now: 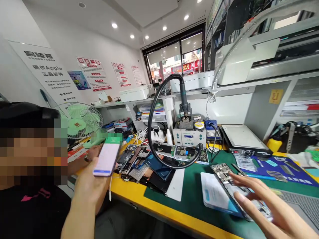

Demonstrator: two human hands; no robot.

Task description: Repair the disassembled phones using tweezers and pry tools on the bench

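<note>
My left hand (91,179) is closed around a smartphone (107,157), held up over the bench's left edge. Its lit screen, mostly white with a green band on top, faces me. On the right, my right hand (266,202) hovers with fingers stretched apart over an opened phone (223,176) that shows its circuit board. Whether a fingertip touches the board, I cannot tell. That opened phone lies slanted across a white and blue box (211,194) on the green mat (191,186). Tweezers (238,169) rest just beyond my fingers.
Beside me on the left sits a person in black (37,212), one wristwatch-wearing arm near my phone. Phone parts (159,166) are heaped mid-bench. Behind stands a hot-air station (190,137) with a looping black hose (151,132). A heating plate (245,137) and green fan (79,121) flank it.
</note>
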